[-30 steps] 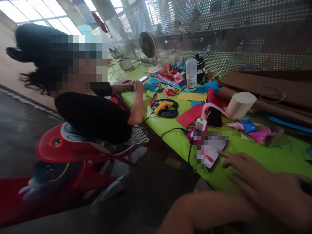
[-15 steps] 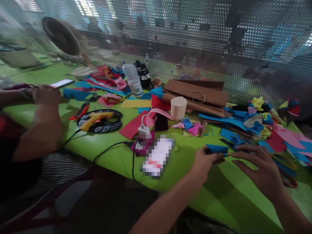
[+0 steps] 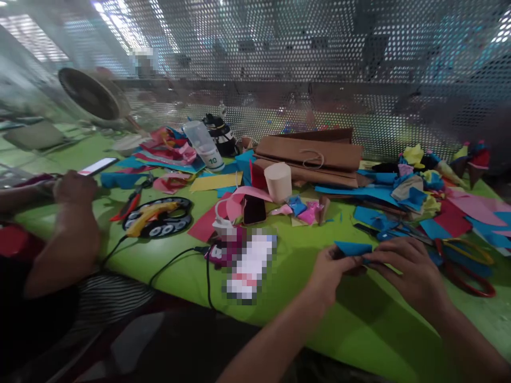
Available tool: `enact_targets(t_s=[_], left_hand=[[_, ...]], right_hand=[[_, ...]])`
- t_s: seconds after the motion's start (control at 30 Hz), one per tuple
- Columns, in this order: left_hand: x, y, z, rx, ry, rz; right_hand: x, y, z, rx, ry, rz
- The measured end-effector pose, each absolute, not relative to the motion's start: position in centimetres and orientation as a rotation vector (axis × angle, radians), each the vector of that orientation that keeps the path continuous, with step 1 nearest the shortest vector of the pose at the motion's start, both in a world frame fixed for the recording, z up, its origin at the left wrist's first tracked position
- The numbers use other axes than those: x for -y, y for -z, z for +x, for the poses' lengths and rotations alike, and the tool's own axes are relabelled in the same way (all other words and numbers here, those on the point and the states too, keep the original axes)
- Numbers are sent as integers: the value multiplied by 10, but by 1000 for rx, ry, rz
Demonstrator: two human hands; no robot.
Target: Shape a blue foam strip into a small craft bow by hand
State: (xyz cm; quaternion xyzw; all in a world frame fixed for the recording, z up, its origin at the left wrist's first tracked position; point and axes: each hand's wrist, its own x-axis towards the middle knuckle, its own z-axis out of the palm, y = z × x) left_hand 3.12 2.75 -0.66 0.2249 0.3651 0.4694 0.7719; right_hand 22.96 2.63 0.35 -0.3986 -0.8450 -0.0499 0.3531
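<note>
Blue paper piece [image 3: 353, 248], folded to a point, sits right of frame centre just above the green table [image 3: 279, 287], pinched at its left end by the left hand [image 3: 329, 268] and at its right end by the fingertips of the right hand [image 3: 411, 266], remaining fingers loosely curled. Just right of the right hand lie red-handled scissors [image 3: 467, 271]. Left of the left hand, a phone [image 3: 249, 263] lies on the table with a black cable [image 3: 175, 260] beside it. Beyond, towards frame centre, stand a cream paper cylinder [image 3: 278, 182] and brown paper rolls [image 3: 311, 154]. At the left edge, another person's hand [image 3: 74, 186] rests near a yellow glue gun [image 3: 149, 215].
</note>
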Motion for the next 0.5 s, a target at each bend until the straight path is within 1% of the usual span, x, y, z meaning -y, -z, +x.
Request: enact_targets(t_s=[0.2, 0.5], left_hand=[[-27, 8, 29, -811, -980, 512], [-26, 6, 28, -840, -1037, 549]], right_hand=[[-26, 1, 232, 2144, 64, -1127], [-26, -3, 231, 2155, 30, -1123]])
